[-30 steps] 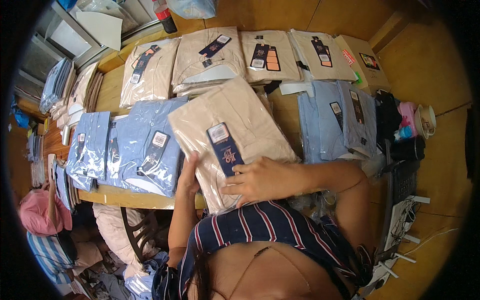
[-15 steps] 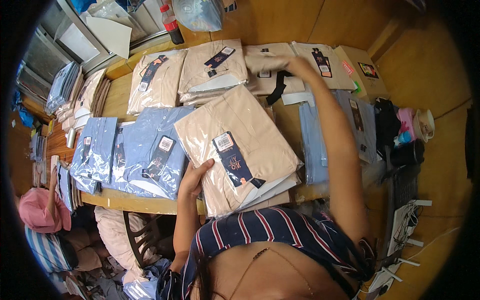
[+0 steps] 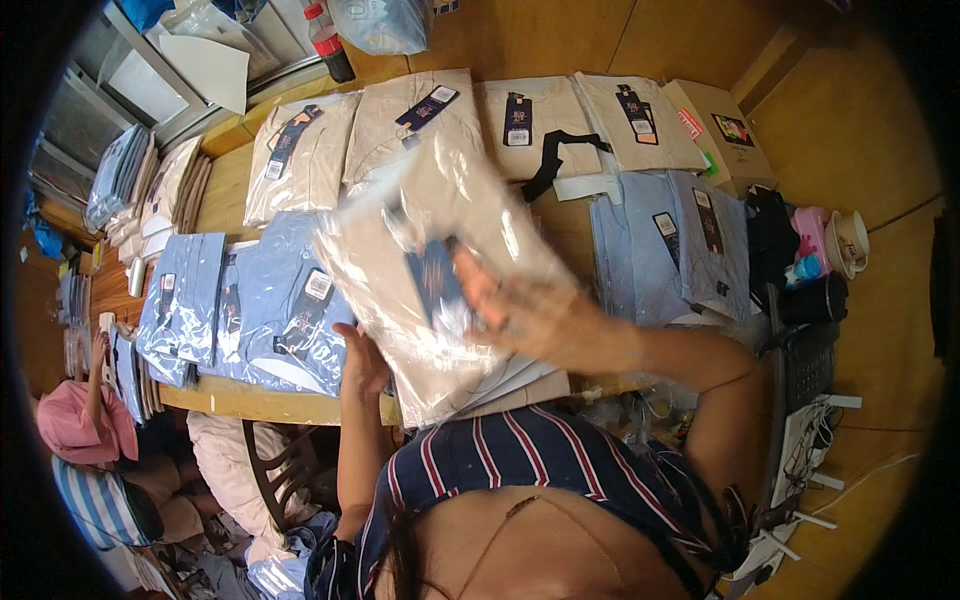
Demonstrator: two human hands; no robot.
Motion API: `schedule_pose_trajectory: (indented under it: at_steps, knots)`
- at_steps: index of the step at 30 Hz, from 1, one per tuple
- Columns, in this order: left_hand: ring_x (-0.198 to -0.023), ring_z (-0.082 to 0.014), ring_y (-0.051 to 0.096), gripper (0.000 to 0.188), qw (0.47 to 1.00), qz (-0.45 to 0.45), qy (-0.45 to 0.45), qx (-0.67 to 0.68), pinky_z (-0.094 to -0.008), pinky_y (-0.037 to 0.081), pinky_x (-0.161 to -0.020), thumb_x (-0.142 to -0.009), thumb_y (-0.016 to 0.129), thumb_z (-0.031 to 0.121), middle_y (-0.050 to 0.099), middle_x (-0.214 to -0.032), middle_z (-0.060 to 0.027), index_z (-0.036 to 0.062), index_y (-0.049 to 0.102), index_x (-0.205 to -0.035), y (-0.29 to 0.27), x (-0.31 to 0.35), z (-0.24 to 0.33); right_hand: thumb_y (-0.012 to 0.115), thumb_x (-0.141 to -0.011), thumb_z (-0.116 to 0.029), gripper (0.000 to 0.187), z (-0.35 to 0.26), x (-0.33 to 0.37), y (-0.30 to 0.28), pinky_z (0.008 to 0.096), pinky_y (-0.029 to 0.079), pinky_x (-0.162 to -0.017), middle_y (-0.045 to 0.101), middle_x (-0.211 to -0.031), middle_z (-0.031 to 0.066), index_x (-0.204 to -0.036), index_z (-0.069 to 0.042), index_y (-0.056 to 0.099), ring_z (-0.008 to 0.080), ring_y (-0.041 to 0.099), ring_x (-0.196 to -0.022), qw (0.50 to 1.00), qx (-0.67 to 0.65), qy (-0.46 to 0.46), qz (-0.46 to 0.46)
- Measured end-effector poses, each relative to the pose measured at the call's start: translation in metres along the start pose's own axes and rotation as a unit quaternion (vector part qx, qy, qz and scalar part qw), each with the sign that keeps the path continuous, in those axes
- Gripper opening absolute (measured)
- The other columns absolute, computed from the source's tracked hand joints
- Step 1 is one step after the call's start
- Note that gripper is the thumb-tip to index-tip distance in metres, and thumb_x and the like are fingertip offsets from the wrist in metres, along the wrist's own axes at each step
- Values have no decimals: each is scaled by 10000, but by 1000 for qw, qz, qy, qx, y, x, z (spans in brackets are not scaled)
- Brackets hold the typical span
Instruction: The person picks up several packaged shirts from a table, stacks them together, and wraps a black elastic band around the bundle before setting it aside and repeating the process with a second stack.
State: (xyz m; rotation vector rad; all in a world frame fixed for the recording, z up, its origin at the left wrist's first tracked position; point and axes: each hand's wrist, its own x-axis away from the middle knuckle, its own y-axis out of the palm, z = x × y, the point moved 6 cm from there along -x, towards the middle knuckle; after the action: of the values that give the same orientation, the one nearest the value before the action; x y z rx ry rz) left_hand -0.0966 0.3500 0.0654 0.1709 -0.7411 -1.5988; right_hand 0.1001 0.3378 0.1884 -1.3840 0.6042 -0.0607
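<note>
Going left to right, using the wooden table (image 3: 228,180) as reference. Off its left end there's a co-worker in a pink top (image 3: 88,425), well apart from all this.

Left part of the table, toward the front edge: blue bagged shirts (image 3: 280,240), close enough that the beige one overlaps them in view. A bump there could skew them.

Left hand (image 3: 365,365) is at the table's front edge, thumb standing away from the palm. Fingers are hidden, so can't tell if it's gripping or just propping. If it's only propping, I'd worry: slick plastic plus that angle, and the bag slides off the front.

The beige bagged shirt (image 3: 480,225) itself sits askew over the middle of the table's front, dark tag (image 3: 430,275) face up.

Right hand (image 3: 545,320) is over that tag, super blurry. There's a peach-orange patch by the fingertips, but can't tell if it's pinching anything. Press crooked and the film could wrinkle.

Further back on the table, right of middle, a loose black strip (image 3: 548,165) could snag a corner. Right part of the table: more blue bags (image 3: 640,250), at risk if that forearm swings wide.
</note>
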Motion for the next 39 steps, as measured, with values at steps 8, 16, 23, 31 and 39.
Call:
schedule_pose_trajectory:
  at_steps: [8, 16, 23, 31, 39]
  knots:
    - [-916, -232, 509, 497, 992, 110, -35, -52, -319, 426, -776, -693, 597, 35, 496, -1029, -138, -30, 353, -1121, -1, 4, 3, 597, -664, -239, 422, 199, -13, 69, 429, 372, -775, 417, -1153, 105, -1065, -173, 488, 287, 415, -1022, 939, -105, 316, -86]
    - [-938, -238, 499, 521, 992, 96, -53, -70, -330, 408, -803, -669, 617, 14, 495, -1038, -152, -42, 357, -1118, -2, 10, 9, 462, -758, -234, 355, 257, 17, 154, 576, 224, -870, 434, -1154, 117, -1113, -210, 459, 309, 441, -1012, 918, 119, 352, -142]
    - [-952, -231, 489, 573, 987, 115, -74, -85, -329, 404, -808, -657, 642, 33, 484, -1055, -147, -45, 332, -1133, -3, 32, 14, 424, -791, -263, 333, 320, 51, 52, 324, 397, -694, 573, -860, 154, -880, 32, 550, 202, 519, -795, 794, -185, 547, 189]
    - [-1052, -217, 411, 882, 995, -1, -42, -92, -313, 359, -862, -608, 625, 480, 386, -1167, -124, -4, 213, -1219, -9, 21, 8, 503, -778, -208, 317, 133, 8, -85, 285, 395, -747, 552, -925, 122, -948, 58, 517, 174, 509, -831, 849, -159, 403, 304]
    - [-981, -248, 477, 638, 997, 27, -69, 36, -353, 417, -803, -706, 597, 326, 460, -1085, -164, -14, 311, -1163, -12, 20, 5, 556, -686, -243, 421, -29, -17, -15, 377, 331, -870, 476, -1099, 130, -1088, -134, 494, 260, 425, -1051, 982, -150, -10, -116]
